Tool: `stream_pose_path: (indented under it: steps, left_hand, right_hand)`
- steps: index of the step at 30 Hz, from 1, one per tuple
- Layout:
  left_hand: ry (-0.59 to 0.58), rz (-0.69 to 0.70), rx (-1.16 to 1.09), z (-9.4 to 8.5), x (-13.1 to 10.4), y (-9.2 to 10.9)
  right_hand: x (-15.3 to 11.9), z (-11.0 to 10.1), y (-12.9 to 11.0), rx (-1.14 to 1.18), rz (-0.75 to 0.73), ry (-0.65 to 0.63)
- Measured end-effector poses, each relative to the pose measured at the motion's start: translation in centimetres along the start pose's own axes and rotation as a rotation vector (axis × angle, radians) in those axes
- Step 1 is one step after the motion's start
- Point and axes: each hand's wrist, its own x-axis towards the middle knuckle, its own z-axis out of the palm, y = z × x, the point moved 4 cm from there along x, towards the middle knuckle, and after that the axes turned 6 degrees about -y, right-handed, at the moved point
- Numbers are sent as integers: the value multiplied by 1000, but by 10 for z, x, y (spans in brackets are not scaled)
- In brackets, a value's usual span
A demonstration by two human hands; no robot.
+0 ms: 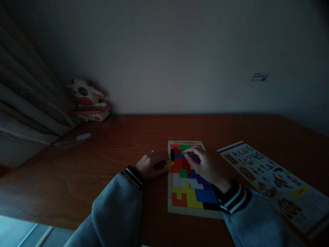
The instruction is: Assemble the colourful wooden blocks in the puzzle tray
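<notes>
A wooden puzzle board [170,206] with colourful block pieces lies flat on the table. My left hand [151,165] is at the board's left edge, its fingers closed on a yellow puzzle piece [169,164] just over the rim. Close by, a black piece [172,154] sits at the upper left of the board. My right hand [203,164] reaches over the board's upper right, thumb and forefinger tips close together in a pinch. Whatever is between those tips, if anything, is too small to make out. This hand hides several pieces beneath it.
A printed sheet [272,181] with coloured pictures lies on the brown table [123,144] to the right. A red and white cow-shaped toy [88,101] stands at the back left, beside a curtain [25,92]. A small white item [83,136] lies in front of it.
</notes>
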Motion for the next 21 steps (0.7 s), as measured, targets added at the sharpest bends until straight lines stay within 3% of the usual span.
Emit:
stream_pose_path:
  steps: [6,10,14,17,21]
  left_hand:
    - [89,53,-53,-1,-2,2]
    - [155,7,-206,3,2,11]
    - [82,3,-314,11,6,22]
    - [67,-2,-376,11,8,28]
    - [30,35,-370,9,11,34]
  right_hand:
    - [-1,0,-2,31,4,-20]
    - [-6,13,-9,109,-50,-212]
    - [-10,20,-15,127,-78,-313]
    - [-10,14,-18,160,2,-343]
    - [-12,4,-20,220,167,-475]
